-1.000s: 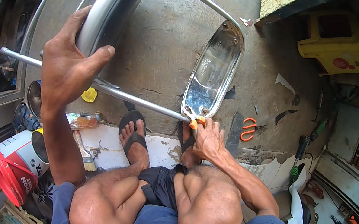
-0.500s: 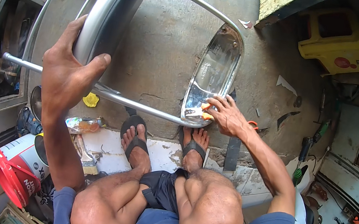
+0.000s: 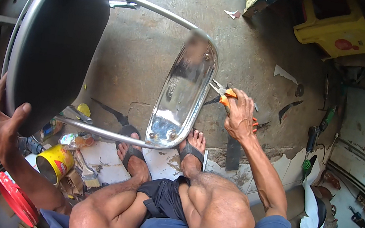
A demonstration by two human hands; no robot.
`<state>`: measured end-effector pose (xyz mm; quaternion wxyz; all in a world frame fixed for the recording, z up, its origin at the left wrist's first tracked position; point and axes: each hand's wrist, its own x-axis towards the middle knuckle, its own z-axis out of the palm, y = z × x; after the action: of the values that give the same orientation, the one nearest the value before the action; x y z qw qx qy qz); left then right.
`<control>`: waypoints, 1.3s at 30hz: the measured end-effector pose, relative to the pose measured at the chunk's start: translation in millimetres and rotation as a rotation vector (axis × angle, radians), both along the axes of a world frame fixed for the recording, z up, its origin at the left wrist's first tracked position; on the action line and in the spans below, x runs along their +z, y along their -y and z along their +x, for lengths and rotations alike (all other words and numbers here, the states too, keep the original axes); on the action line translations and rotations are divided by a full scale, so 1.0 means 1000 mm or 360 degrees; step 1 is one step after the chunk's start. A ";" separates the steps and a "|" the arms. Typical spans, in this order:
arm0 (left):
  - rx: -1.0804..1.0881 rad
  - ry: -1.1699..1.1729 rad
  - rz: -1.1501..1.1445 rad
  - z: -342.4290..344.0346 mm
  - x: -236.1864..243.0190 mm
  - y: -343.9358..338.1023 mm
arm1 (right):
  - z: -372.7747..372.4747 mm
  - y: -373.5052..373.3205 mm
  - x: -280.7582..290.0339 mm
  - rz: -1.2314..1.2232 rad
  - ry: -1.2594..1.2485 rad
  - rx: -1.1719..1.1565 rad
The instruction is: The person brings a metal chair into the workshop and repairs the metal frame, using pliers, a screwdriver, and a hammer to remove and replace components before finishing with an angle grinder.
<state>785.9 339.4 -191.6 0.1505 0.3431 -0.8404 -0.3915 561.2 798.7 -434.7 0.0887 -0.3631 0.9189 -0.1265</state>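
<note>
Two hands share the work over a tubular metal folding chair (image 3: pixel 161 10), which lies across the concrete floor (image 3: pixel 129 58) in front of the person's sandalled feet. It looks fairly light for its bulk, its frame stiff and hollow; the long shape probably makes it swing awkwardly if lifted from one end. The black seat (image 3: pixel 63 38) seems firm, perhaps giving a little under pressure, while the shiny back panel (image 3: pixel 181 92) would likely be slick and show scratches readily. The silver rim of the seat and the bare tubes appear the safest holds, better than the polished panel.

At the seat's near edge, the left hand (image 3: pixel 4 121) is spread moderately wide, thumb on the black face and fingers around behind the rim, where their tips are hidden. The right hand (image 3: pixel 241 116) has its fingers curled around the orange handles of the pliers (image 3: pixel 221 91). Their jaws stand slightly parted just beside the panel's right edge, with nothing visible between them; whether they touch that edge, I cannot tell.
</note>
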 end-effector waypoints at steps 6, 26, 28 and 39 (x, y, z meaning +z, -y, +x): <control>-0.0058 0.0085 -0.0099 0.017 -0.004 0.012 | -0.022 0.019 -0.049 0.0289 -0.0491 0.0029; 0.0045 0.0117 0.0095 0.006 -0.009 -0.014 | -0.072 0.028 -0.081 0.0425 -0.0853 0.0198; 0.0038 0.0120 0.0072 0.003 -0.011 -0.017 | -0.083 0.025 -0.073 0.0410 -0.0907 0.0363; 0.0050 0.0106 0.0118 0.001 -0.029 -0.024 | -0.169 0.049 -0.003 0.0484 -0.0746 0.1115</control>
<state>787.0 363.5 -220.8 0.1158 0.3746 -0.8244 -0.4082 392.4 750.0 -438.1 -0.0321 -0.6540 0.7439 0.1335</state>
